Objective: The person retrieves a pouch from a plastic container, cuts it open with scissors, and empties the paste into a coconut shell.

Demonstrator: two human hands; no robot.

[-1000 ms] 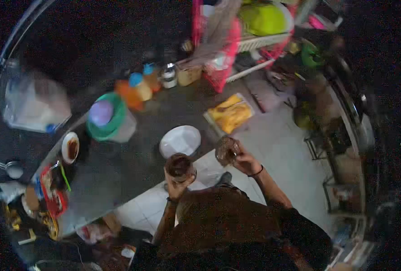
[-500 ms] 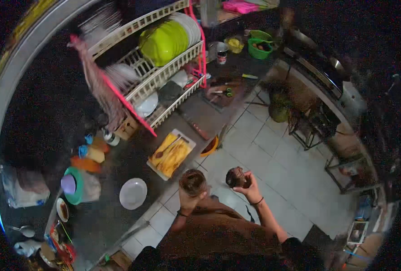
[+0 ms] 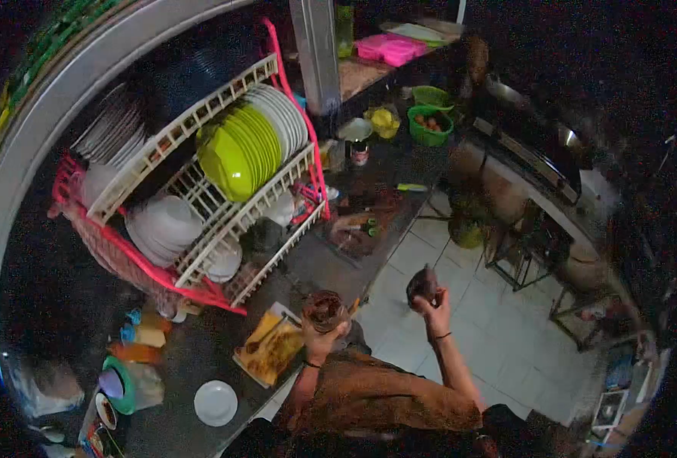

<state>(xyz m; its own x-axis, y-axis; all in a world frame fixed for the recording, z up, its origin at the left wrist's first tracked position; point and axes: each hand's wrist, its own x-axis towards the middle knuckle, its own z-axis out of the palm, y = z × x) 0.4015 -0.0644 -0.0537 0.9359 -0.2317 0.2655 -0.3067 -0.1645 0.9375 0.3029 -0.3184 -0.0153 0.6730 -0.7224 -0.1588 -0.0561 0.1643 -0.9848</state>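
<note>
In my left hand (image 3: 321, 343) is a clear round jar (image 3: 324, 311), its mouth facing up and dark brown stuff inside; my fingers wrap round its side. My right hand (image 3: 434, 314) grips a dark, roundish thing (image 3: 422, 284) that looks like a lid, held up over the floor and apart from the jar. On the counter beside the jar lies a yellow-brown flat slab of food (image 3: 281, 353) on a white board, with a utensil across it. A white plate (image 3: 216, 403) stands to the left of the slab.
A pink-framed dish rack (image 3: 147, 267) with white and green plates stands at the back left. Bottles (image 3: 146, 336) and a green-rimmed container (image 3: 118, 385) line the left. Scissors (image 3: 370, 223), a green basket of eggs (image 3: 430, 131) and a stove (image 3: 533, 160) are farther off.
My view has tilted up, so the rack and counter sit lower in it. The dark thing in my right hand has turned to a narrower side view. Both hands keep their hold.
</note>
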